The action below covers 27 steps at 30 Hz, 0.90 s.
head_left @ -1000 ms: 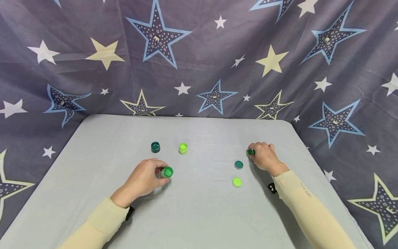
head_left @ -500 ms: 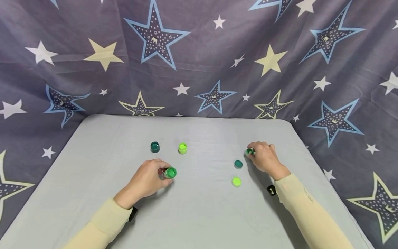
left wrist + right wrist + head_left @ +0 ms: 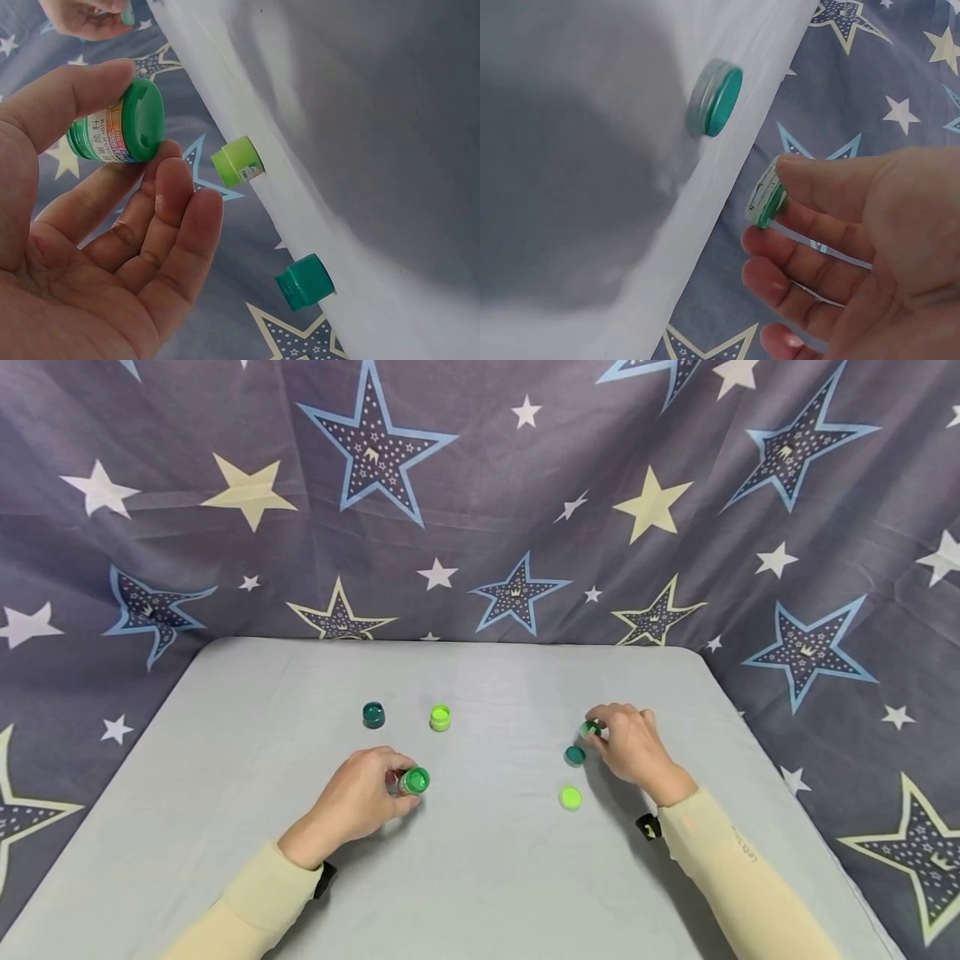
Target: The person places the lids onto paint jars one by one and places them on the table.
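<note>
My left hand [image 3: 367, 795] pinches a small green paint jar [image 3: 112, 127] between thumb and fingers, raised off the table. The jar is tilted, and green paint shows at its uncovered mouth in the head view. Over at the right, my right hand [image 3: 633, 745] pinches a green jar lid [image 3: 767, 196] by its edge, just behind a teal lid [image 3: 575, 756] lying on the table. Nearer the front lies a lime lid [image 3: 571, 798]. Beyond my left hand stand two uncovered jars, a dark teal jar [image 3: 373, 716] and a lime jar [image 3: 440, 718].
A pale grey cloth covers the table [image 3: 480, 877]. Behind it hangs a dark curtain [image 3: 465, 468] printed with stars, which meets the table's back edge and runs down both sides.
My left hand has moved a little to the right with the green jar. My right hand has shifted slightly left with the green lid, nearer the teal lid. The standing jars stay put.
</note>
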### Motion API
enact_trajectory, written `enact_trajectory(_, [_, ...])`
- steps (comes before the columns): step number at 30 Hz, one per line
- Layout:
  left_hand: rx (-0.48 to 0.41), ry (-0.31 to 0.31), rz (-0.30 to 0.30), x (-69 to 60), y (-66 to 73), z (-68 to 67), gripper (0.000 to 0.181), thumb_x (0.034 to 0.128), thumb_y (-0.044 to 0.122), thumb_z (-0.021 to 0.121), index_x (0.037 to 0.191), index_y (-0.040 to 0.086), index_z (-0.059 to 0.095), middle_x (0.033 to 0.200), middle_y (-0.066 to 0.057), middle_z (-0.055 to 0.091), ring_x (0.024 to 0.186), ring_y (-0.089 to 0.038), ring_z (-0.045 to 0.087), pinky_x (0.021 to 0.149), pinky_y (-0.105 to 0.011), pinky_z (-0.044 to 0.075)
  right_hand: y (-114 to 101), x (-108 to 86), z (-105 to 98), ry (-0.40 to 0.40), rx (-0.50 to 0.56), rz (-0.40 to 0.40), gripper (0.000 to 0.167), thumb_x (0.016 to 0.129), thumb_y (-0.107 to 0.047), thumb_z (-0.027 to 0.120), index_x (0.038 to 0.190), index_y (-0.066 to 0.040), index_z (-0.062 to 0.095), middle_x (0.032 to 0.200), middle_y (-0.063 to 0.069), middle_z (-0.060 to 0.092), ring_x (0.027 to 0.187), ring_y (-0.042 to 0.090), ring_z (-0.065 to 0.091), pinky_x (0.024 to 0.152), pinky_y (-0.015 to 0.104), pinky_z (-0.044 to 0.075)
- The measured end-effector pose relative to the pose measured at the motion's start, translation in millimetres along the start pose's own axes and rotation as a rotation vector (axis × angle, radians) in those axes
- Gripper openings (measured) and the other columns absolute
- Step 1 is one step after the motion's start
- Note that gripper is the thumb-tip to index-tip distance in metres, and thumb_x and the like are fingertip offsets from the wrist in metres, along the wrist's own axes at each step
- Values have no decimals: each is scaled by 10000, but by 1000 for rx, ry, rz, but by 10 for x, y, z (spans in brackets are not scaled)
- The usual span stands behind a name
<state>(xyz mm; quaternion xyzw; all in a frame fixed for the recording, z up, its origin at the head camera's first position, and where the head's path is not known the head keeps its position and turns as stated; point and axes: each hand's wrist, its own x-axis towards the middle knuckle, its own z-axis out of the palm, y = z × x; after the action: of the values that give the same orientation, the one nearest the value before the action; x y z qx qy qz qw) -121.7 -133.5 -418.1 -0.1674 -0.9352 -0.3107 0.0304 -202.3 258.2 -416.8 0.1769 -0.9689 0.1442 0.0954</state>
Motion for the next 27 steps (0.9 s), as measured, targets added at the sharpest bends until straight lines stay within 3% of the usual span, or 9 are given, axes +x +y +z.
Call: enact_trajectory(27, [19, 21, 49, -52, 74, 40, 286, 712, 137, 928, 962, 168, 794, 867, 112, 661, 765, -88, 568, 691, -301, 466, -373, -157, -4, 16, 59, -66, 326, 881, -171, 826, 1178, -80, 729, 1005, 43, 708, 934, 263, 610, 795, 436, 346])
